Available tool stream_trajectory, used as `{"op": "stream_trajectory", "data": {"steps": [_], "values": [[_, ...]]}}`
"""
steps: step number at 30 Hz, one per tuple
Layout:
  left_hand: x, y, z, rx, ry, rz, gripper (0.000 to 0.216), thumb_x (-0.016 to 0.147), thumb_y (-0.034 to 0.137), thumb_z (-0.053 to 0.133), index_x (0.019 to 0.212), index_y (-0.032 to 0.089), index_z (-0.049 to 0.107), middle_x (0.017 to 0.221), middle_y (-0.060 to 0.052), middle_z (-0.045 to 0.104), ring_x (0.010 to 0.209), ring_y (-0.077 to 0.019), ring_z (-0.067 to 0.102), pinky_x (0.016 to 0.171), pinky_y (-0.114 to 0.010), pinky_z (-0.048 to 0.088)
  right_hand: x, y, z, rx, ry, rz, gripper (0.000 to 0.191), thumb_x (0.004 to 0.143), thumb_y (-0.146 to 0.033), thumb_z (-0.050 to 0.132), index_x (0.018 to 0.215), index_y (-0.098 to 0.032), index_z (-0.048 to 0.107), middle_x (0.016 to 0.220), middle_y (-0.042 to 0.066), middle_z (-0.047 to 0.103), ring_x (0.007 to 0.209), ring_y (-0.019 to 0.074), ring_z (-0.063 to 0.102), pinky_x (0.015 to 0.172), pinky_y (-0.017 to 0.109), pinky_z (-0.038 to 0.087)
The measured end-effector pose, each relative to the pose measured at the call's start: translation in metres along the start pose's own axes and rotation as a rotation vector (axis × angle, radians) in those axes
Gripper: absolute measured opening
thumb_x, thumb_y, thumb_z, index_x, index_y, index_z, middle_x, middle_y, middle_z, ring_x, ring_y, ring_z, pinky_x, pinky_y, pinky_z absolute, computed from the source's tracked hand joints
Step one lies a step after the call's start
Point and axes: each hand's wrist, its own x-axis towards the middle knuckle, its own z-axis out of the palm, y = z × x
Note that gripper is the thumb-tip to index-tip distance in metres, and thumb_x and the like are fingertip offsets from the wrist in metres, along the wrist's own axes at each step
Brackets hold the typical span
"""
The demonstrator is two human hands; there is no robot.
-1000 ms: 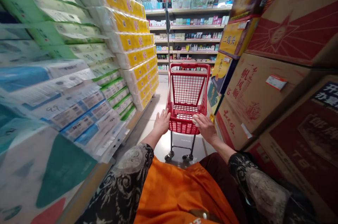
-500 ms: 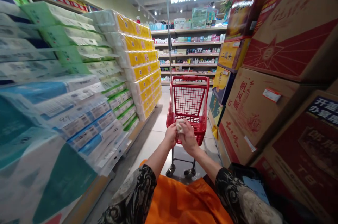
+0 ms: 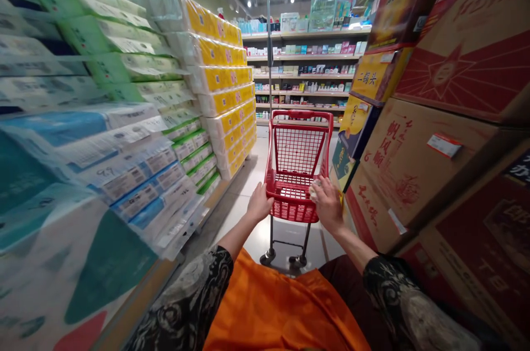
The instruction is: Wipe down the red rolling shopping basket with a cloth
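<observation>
A small red shopping cart (image 3: 298,153) stands in the aisle straight ahead, its basket without goods. My left hand (image 3: 259,203) grips the near left corner of the cart's rim, fingers curled over it. My right hand (image 3: 327,203) rests on the near right corner, and a small white crumpled tissue (image 3: 314,192) shows under its fingertips. Both forearms wear dark patterned sleeves over an orange apron (image 3: 281,307).
Stacked packs of tissue paper (image 3: 124,119) fill the shelves on the left, with yellow packs (image 3: 223,91) further on. Large cardboard boxes (image 3: 414,158) are piled on the right. Shelves of small goods (image 3: 306,64) cross the far end. A thin metal pole (image 3: 269,36) rises behind the cart.
Half a second ago both hands met in front of the cart around the white tissue. They have since parted and each now sits on a near corner of the cart.
</observation>
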Motion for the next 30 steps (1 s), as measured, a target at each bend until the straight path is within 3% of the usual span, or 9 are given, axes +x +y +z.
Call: {"op": "stream_trajectory", "data": {"steps": [4,8,10,14,17,19,21,27,30], "values": [[-0.001,-0.012,0.004,0.295,-0.166,0.006,0.057,0.076,0.017,0.049,0.132,0.016,0.037,0.142,-0.011,0.038,0.131,-0.0201,0.034,0.106,-0.034,0.031,-0.019,-0.014,0.03,-0.041,-0.112,-0.087,0.032,0.085,-0.013,0.048,0.115,-0.015,0.059,0.128,0.015,0.053,0.126,0.0272,0.039,0.1,0.048,0.038],[-0.002,-0.013,0.005,0.504,-0.229,-0.014,0.062,0.08,0.019,0.045,0.139,0.015,0.025,0.149,-0.013,0.024,0.138,-0.0233,0.019,0.109,-0.048,0.021,-0.003,-0.065,0.073,0.005,-0.196,-0.235,0.033,0.084,-0.014,0.051,0.116,-0.016,0.059,0.128,0.013,0.054,0.125,0.0262,0.041,0.101,0.045,0.038],[0.0,-0.013,0.003,0.556,-0.248,-0.014,0.062,0.081,0.017,0.043,0.139,0.015,0.023,0.15,-0.014,0.021,0.138,-0.0243,0.017,0.109,-0.052,0.019,0.007,-0.076,0.081,0.007,-0.214,-0.276,0.034,0.085,-0.014,0.051,0.117,-0.017,0.058,0.128,0.012,0.054,0.125,0.0261,0.042,0.101,0.045,0.038],[0.004,-0.013,-0.002,0.591,-0.257,0.001,0.064,0.079,0.016,0.044,0.139,0.013,0.023,0.149,-0.016,0.021,0.138,-0.0262,0.017,0.108,-0.055,0.017,0.003,-0.041,0.058,-0.046,-0.227,-0.329,0.032,0.086,-0.016,0.051,0.117,-0.018,0.058,0.129,0.011,0.053,0.125,0.0265,0.041,0.101,0.047,0.037],[0.006,-0.014,-0.003,0.582,-0.268,0.021,0.064,0.08,0.019,0.044,0.139,0.014,0.021,0.149,-0.016,0.022,0.138,-0.0266,0.018,0.107,-0.057,0.017,-0.012,0.003,0.028,-0.117,-0.178,-0.253,0.031,0.087,-0.017,0.05,0.116,-0.016,0.059,0.127,0.012,0.054,0.124,0.0274,0.042,0.101,0.048,0.036],[0.007,-0.014,-0.002,0.587,-0.266,0.036,0.064,0.08,0.019,0.044,0.139,0.013,0.022,0.149,-0.016,0.022,0.138,-0.0267,0.017,0.107,-0.057,0.017,-0.018,0.017,0.019,-0.134,-0.161,-0.202,0.031,0.087,-0.018,0.049,0.116,-0.016,0.059,0.126,0.013,0.055,0.123,0.0272,0.042,0.101,0.048,0.036],[0.007,-0.013,-0.002,0.602,-0.26,0.047,0.063,0.079,0.019,0.043,0.139,0.014,0.022,0.149,-0.016,0.022,0.138,-0.0266,0.017,0.107,-0.057,0.018,-0.017,0.01,0.023,-0.119,-0.182,-0.193,0.031,0.087,-0.019,0.049,0.117,-0.016,0.059,0.126,0.013,0.055,0.123,0.0268,0.042,0.1,0.047,0.038],[0.005,-0.012,-0.004,0.707,-0.278,0.064,0.065,0.078,0.011,0.041,0.14,0.012,0.02,0.149,-0.017,0.021,0.138,-0.0263,0.016,0.107,-0.056,0.018,0.004,-0.054,0.067,-0.051,-0.25,-0.297,0.033,0.086,-0.02,0.053,0.118,-0.015,0.058,0.128,0.013,0.053,0.125,0.0275,0.04,0.101,0.046,0.037],[0.006,-0.014,-0.006,0.719,-0.278,0.071,0.066,0.078,0.011,0.039,0.141,0.012,0.019,0.15,-0.016,0.02,0.138,-0.0266,0.015,0.107,-0.057,0.017,0.004,-0.041,0.059,-0.06,-0.258,-0.338,0.033,0.086,-0.019,0.051,0.118,-0.016,0.057,0.128,0.012,0.053,0.123,0.0268,0.042,0.101,0.045,0.037]]}}
